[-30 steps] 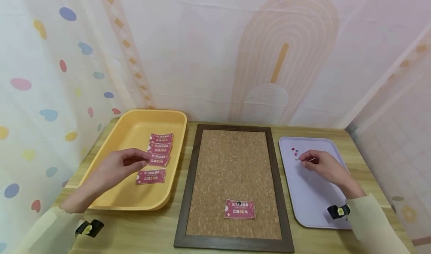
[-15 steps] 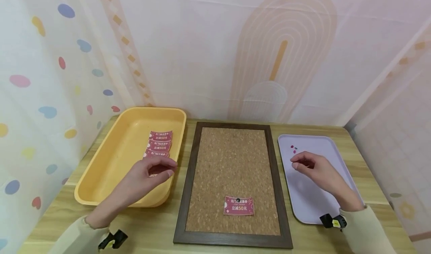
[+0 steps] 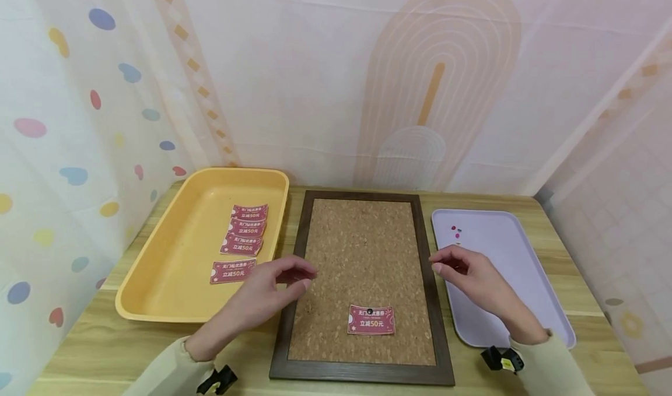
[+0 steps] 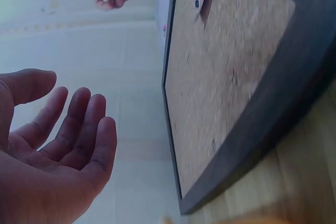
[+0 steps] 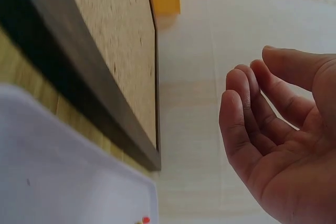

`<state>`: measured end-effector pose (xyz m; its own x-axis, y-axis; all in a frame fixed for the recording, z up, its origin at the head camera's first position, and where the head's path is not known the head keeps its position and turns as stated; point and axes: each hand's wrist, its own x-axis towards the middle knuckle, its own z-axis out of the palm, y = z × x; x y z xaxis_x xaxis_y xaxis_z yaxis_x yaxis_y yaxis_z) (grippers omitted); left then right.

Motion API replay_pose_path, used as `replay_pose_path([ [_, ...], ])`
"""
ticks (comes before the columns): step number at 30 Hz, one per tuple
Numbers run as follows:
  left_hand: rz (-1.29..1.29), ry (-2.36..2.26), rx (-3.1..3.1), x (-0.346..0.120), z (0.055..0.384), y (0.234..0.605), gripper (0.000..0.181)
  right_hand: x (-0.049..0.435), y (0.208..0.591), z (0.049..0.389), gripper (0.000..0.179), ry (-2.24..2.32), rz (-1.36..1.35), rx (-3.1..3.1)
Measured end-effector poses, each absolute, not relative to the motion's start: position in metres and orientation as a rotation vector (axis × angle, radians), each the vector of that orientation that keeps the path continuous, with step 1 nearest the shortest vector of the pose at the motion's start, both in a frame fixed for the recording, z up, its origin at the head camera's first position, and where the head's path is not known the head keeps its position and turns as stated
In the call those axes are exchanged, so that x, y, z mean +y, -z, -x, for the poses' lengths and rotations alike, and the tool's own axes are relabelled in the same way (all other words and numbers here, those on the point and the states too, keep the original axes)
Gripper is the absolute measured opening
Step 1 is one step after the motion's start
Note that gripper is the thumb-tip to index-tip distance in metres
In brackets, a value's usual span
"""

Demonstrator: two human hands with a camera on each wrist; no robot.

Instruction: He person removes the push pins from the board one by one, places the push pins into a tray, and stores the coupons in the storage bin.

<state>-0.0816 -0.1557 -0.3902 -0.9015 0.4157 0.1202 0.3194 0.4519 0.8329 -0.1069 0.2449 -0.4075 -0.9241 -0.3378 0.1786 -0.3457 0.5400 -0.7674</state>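
My left hand [image 3: 265, 294] hovers over the left frame edge of the corkboard [image 3: 362, 256], fingers loosely bent. In the left wrist view its thumb [image 4: 37, 85] stands apart from the fingers with nothing between them. My right hand [image 3: 475, 282] hangs by the board's right edge, partly over the lilac tray [image 3: 525, 273]. Its loosely bent fingers [image 5: 236, 119] hold nothing in the right wrist view. Low on the board lies a pink paper coupon [image 3: 370, 325], with a black pushpin [image 3: 370, 311] through its top edge.
A yellow tray [image 3: 163, 267] stands left of the board. Several pink coupons lie along its right side, the nearest coupon [image 3: 228, 272] partly behind my left hand. Several small coloured pins [image 3: 457, 235] lie in the lilac tray's far left part. A patterned curtain [image 3: 304, 93] closes off the back.
My left hand has moved right from the yellow tray to the board's left edge. My right hand has shifted left and nearer, away from the small pins. The pinned coupon stays put.
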Motion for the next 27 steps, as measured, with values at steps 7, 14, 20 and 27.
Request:
replay_pose_path([
  [7, -0.692, -1.425, 2.523, -0.135, 0.082, 0.397, 0.019, 0.227, 0.406, 0.101, 0.014, -1.407, -0.645, -2.778],
  [14, -0.767, -1.359, 2.49, -0.119, 0.084, 0.404, 0.021, 0.213, 0.409, 0.099, 0.01, -1.373, -0.758, -2.763],
  [20, -0.817, -1.295, 2.47, -0.111, 0.087, 0.409, 0.022, 0.203, 0.409, 0.098, 0.009, -1.368, -0.871, -2.779],
  [27, -0.864, -1.204, 2.472, -0.104, 0.093, 0.416, 0.02, 0.19, 0.414, 0.099, 0.01, -1.342, -0.928, -2.831],
])
